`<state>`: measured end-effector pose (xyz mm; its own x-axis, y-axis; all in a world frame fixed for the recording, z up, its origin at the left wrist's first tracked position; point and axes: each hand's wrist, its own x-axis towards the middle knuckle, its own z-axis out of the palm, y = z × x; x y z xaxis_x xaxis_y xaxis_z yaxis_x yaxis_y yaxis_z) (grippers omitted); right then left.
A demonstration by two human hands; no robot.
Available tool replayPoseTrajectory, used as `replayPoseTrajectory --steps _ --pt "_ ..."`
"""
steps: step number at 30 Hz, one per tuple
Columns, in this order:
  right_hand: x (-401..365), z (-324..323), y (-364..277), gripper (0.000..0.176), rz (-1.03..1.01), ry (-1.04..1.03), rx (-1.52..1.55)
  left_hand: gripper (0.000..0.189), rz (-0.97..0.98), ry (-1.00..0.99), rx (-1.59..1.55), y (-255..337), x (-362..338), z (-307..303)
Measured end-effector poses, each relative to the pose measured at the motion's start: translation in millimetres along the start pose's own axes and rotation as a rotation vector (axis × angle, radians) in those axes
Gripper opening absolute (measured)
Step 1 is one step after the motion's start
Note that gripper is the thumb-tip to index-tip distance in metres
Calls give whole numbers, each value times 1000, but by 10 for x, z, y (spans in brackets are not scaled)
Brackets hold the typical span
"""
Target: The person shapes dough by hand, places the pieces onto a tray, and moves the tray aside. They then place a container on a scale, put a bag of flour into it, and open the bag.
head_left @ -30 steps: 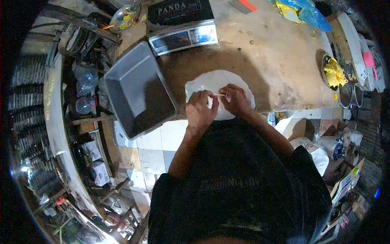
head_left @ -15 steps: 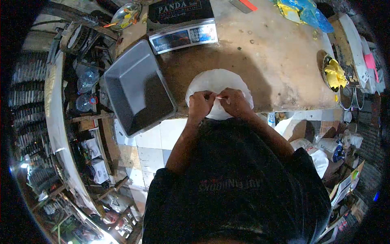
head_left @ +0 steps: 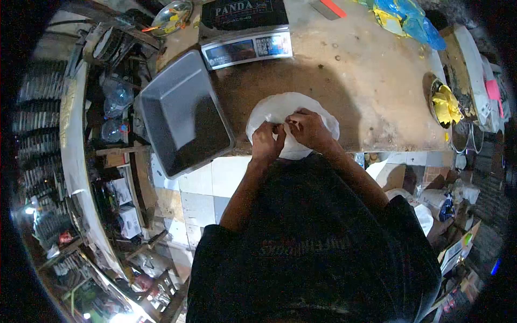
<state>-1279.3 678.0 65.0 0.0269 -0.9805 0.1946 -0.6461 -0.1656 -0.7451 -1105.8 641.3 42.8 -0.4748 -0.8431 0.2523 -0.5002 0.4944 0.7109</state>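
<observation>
A round white bundle, which looks like a filled plastic bag (head_left: 293,101), lies at the front edge of the wooden table (head_left: 388,86). Over its middle, my left hand (head_left: 266,141) has its fingers pinched on the bag's upper part. Close beside it on the right, my right hand (head_left: 309,129) also pinches the bag, with thumb and fingers together. The fingertips of both hands nearly touch. Exactly which fold of plastic they hold is too small to make out.
A grey plastic bin (head_left: 186,107) stands left of the bag. Behind it is a digital scale (head_left: 245,32). A red-handled scraper (head_left: 329,8) lies at the back, near blue and yellow plastic (head_left: 412,21). A bowl with yellow material (head_left: 446,105) sits at the right edge.
My right hand has shifted slightly up and left over the bag, and my left hand has turned a little. The whole view has moved slightly.
</observation>
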Motion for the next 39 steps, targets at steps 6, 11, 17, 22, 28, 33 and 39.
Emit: replayPoseTrajectory --steps 6,11,17,22,28,33,39 --pt "55 -43 32 16 23 -183 -17 14 58 88 14 43 4 7" --pt "78 -81 143 12 -63 -267 -24 14 -59 57 91 65 50 18" --pt "-24 20 193 12 -62 -104 -19 15 -1 48 138 474 178 -432" --pt "0 -34 88 13 -37 -157 -15 15 -23 -73 51 289 259 -302" --pt "-27 -46 70 17 -3 -217 -81 14 -150 -214 57 268 280 -295" --pt "-25 -43 79 16 37 -307 -151 15 -109 -205 42 303 326 -312" --pt "73 -109 176 18 -13 -423 -129 23 -117 -438 216 261 460 -354"
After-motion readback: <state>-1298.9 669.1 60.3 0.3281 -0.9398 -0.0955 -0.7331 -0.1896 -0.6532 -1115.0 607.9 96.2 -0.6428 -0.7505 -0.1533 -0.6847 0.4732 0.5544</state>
